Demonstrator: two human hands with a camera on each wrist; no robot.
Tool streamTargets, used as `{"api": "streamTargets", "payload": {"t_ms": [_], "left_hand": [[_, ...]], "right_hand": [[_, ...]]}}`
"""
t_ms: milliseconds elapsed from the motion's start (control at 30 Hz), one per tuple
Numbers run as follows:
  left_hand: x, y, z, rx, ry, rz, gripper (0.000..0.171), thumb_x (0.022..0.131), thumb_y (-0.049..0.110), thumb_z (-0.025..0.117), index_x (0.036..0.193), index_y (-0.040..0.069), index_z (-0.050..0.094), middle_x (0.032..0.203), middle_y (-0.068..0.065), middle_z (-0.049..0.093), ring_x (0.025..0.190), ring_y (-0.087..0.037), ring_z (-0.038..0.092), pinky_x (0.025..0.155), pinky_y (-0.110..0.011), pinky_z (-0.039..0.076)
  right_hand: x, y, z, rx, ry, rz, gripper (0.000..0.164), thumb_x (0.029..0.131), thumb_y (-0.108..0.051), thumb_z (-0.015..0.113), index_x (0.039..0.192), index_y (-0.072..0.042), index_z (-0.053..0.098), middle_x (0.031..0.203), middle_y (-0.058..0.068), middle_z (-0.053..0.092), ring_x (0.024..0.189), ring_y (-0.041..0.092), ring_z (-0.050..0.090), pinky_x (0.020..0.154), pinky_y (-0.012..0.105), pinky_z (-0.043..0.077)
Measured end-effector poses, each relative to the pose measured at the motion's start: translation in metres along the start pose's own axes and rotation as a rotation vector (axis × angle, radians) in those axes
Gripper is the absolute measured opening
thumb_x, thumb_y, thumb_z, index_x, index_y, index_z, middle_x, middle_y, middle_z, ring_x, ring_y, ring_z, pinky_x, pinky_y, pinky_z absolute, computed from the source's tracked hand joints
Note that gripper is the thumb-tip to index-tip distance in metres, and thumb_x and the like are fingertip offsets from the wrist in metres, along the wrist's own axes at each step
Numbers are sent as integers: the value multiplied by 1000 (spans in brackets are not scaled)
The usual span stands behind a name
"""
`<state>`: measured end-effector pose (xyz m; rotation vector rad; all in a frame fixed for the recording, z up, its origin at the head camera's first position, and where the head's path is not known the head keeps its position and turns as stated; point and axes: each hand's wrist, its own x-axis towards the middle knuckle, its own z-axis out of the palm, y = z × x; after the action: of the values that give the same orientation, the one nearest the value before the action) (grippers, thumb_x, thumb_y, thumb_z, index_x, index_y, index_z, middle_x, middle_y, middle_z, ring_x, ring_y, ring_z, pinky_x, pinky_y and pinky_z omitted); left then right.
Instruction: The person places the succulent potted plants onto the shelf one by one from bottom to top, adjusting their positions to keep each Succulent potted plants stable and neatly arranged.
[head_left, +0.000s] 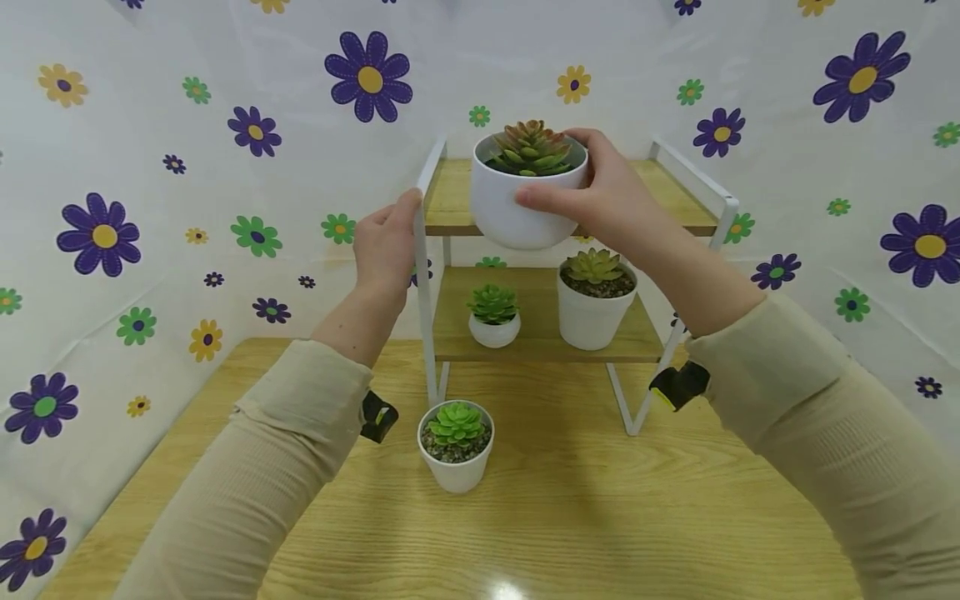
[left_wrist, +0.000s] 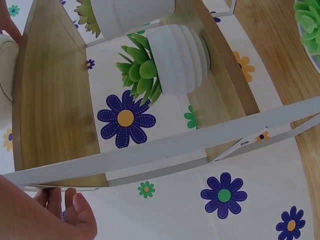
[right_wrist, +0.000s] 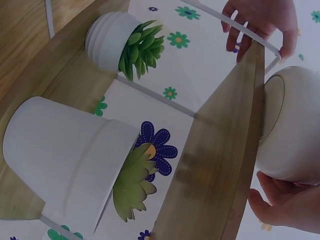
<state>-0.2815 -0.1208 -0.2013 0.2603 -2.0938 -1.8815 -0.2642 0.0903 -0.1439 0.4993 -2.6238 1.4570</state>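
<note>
In the head view my right hand (head_left: 600,187) grips a round white pot (head_left: 510,208) holding a reddish-green succulent (head_left: 532,148). Its thumb lies across the front of the pot and the fingers go behind the rim. The pot is at the front edge of the two-tier shelf's top board (head_left: 645,192); in the right wrist view its base (right_wrist: 275,110) is close to that board, and whether they touch I cannot tell. My left hand (head_left: 386,246) holds the upper left corner of the shelf's white metal frame (head_left: 422,292), fingers behind it in the left wrist view.
On the lower board stand a small white pot (head_left: 495,333) with a green succulent and a larger white pot (head_left: 592,317) with a pale green one. Another potted succulent (head_left: 456,450) stands on the wooden table (head_left: 555,517), before the shelf's left leg. A flower-patterned sheet (head_left: 285,175) hangs behind.
</note>
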Motion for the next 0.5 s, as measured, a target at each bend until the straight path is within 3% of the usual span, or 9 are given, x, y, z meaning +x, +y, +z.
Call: {"api": "streamTargets", "payload": {"t_ms": [233, 500], "left_hand": [[-1, 2, 0, 5, 9, 7, 39, 90, 45, 45, 77, 10, 56, 99, -2, 56, 97, -13, 48, 87, -31, 43], [-1, 1, 0, 1, 1, -2, 37, 91, 44, 45, 76, 12, 55, 106, -1, 55, 103, -14, 45, 93, -34, 41]], "right_hand": [[6, -2, 1, 63, -16, 29, 84, 83, -39, 64, 147, -14, 15, 139, 15, 40, 119, 22, 46, 93, 37, 44], [13, 7, 6, 127, 13, 25, 76, 84, -38, 65, 141, -10, 23, 134, 13, 44, 118, 21, 48, 98, 38, 45]]}}
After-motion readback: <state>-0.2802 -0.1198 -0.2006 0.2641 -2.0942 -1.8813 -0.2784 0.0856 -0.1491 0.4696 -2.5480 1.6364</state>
